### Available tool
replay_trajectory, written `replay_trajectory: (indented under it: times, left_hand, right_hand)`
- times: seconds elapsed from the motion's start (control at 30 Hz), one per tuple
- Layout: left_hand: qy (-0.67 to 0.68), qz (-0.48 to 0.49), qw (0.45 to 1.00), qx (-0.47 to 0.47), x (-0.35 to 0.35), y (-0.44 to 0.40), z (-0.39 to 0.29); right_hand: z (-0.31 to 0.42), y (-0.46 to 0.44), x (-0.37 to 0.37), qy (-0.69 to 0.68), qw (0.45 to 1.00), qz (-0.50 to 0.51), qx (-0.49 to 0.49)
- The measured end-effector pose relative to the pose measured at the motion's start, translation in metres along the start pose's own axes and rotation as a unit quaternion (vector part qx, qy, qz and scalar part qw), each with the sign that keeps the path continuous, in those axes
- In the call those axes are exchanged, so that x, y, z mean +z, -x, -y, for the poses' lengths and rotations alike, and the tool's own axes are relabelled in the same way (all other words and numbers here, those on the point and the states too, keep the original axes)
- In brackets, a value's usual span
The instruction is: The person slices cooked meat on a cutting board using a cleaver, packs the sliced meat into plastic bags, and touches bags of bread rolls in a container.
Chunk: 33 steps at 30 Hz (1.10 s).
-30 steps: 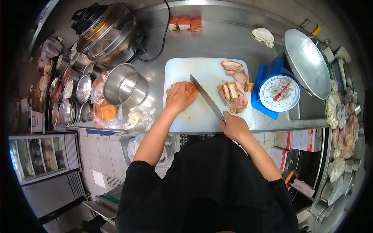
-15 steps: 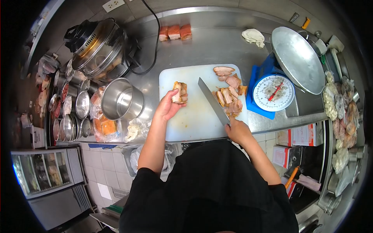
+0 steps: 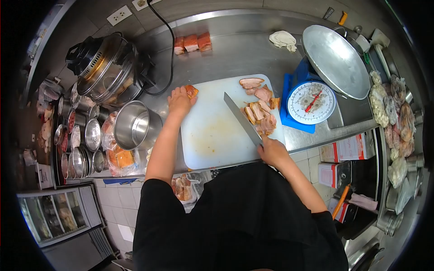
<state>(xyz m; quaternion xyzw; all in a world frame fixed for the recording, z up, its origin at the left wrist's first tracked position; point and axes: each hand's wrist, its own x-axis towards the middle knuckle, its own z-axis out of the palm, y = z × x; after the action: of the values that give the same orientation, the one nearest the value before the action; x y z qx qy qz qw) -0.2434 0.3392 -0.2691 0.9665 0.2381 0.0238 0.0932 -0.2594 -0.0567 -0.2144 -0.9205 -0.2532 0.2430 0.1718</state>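
A block of roast pork belly (image 3: 192, 91) lies at the upper left corner of the white cutting board (image 3: 208, 135), partly hidden beneath the fingers of my left hand (image 3: 180, 103), which grip it from the left. My right hand (image 3: 273, 151) is closed round the handle of a large knife (image 3: 242, 118). Its wide blade points away from me and to the left, low over the board. Just right of the blade is a heap of sliced pork belly (image 3: 260, 113), with another slice (image 3: 251, 82) behind it.
A blue dial scale (image 3: 312, 103) with a metal pan (image 3: 335, 61) stands right of the board. To the left are a deep steel pot (image 3: 135, 126) and a glass-bowled cooker (image 3: 106, 67). Raw-looking meat blocks (image 3: 191, 43) and a white cloth (image 3: 283, 39) lie at the back.
My left hand has moved from above the board to its upper left corner, bringing the pork block down there. The knife stays in my right hand beside the slices. The view has shifted slightly.
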Motion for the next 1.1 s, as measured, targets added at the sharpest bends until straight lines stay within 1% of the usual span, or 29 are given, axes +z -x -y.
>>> replay_trajectory:
  times: [0.03, 0.1, 0.13, 0.17, 0.2, 0.23, 0.27, 0.3, 0.33, 0.37, 0.4, 0.43, 0.47, 0.57, 0.6, 0.67, 0.83, 0.9, 0.97, 1.03, 1.07, 1.1]
  left_hand:
    - [-0.001, 0.0, 1.0, 0.002, -0.011, 0.003, -0.005]
    - [-0.039, 0.036, 0.998, -0.02, -0.028, 0.007, -0.015]
    - [-0.038, 0.037, 0.998, -0.015, -0.026, 0.006, -0.016]
    - [-0.025, -0.064, 0.998, 0.006, -0.025, 0.005, -0.016]
    - [-0.01, -0.163, 0.986, 0.026, -0.021, 0.005, -0.017]
    - [-0.008, -0.159, 0.987, 0.03, -0.029, 0.011, -0.03]
    - [0.071, -0.117, 0.99, 0.045, -0.037, 0.016, -0.042]
    - [0.148, -0.076, 0.984, 0.058, -0.041, 0.023, -0.056]
    - [0.166, -0.125, 0.969, 0.131, -0.025, 0.032, -0.069]
    - [0.191, -0.104, 0.961, 0.173, -0.01, 0.041, -0.085]
    - [0.215, -0.084, 0.949, 0.217, 0.001, 0.05, -0.104]
    - [0.227, -0.059, 0.945, 0.227, 0.003, 0.061, -0.126]
    - [0.238, -0.033, 0.941, 0.237, 0.004, 0.068, -0.146]
    - [0.262, -0.014, 0.934, 0.24, 0.02, 0.063, -0.181]
    - [0.257, -0.037, 0.934, 0.244, 0.021, 0.059, -0.19]
    - [0.254, -0.045, 0.934, 0.247, 0.024, 0.043, -0.202]
    - [0.22, -0.066, 0.937, 0.264, 0.034, 0.007, -0.231]
    - [0.207, -0.086, 0.924, 0.31, 0.035, 0.0, -0.235]
    - [0.208, -0.112, 0.926, 0.295, 0.032, 0.003, -0.231]
    - [0.32, -0.108, 0.91, 0.241, 0.019, 0.013, -0.218]
    - [0.327, -0.128, 0.911, 0.215, 0.01, 0.024, -0.206]
    - [0.353, -0.136, 0.91, 0.171, 0.011, 0.032, -0.188]
  right_hand:
    - [-0.002, 0.0, 0.001, -0.005, 1.0, -0.012, -0.015]
    - [-0.006, 0.004, 0.003, -0.009, 1.0, -0.02, -0.01]
    - [-0.009, 0.006, 0.002, -0.011, 1.0, -0.028, -0.006]
    - [-0.013, 0.013, 0.0, -0.012, 0.999, -0.03, 0.0]
    - [-0.016, 0.024, -0.004, -0.04, 0.997, -0.058, 0.012]
    - [-0.019, 0.035, -0.009, -0.066, 0.994, -0.085, 0.023]
    - [-0.022, 0.045, -0.019, -0.066, 0.994, -0.083, 0.029]
    - [-0.024, 0.054, -0.03, -0.087, 0.99, -0.093, 0.066]
    - [-0.029, 0.061, -0.036, -0.108, 0.983, -0.104, 0.103]
    - [-0.037, 0.066, -0.037, -0.109, 0.983, -0.103, 0.105]
    - [-0.046, 0.071, -0.038, -0.123, 0.976, -0.129, 0.127]
    - [-0.053, 0.076, -0.04, -0.136, 0.967, -0.157, 0.15]
    - [-0.059, 0.08, -0.041, -0.133, 0.965, -0.161, 0.159]
    - [-0.068, 0.095, -0.044, -0.156, 0.961, -0.147, 0.177]
    - [-0.071, 0.099, -0.042, -0.156, 0.96, -0.148, 0.177]
    - [-0.076, 0.103, -0.036, -0.196, 0.954, -0.135, 0.183]
    - [-0.078, 0.107, -0.033, -0.22, 0.95, -0.121, 0.184]
    - [-0.079, 0.108, -0.032, -0.238, 0.945, -0.121, 0.187]
    - [-0.078, 0.108, -0.035, -0.233, 0.95, -0.114, 0.172]
    - [-0.071, 0.107, -0.04, -0.247, 0.947, -0.087, 0.184]
    - [-0.066, 0.104, -0.044, -0.245, 0.95, -0.081, 0.177]
    - [-0.059, 0.102, -0.047, -0.217, 0.963, -0.059, 0.148]
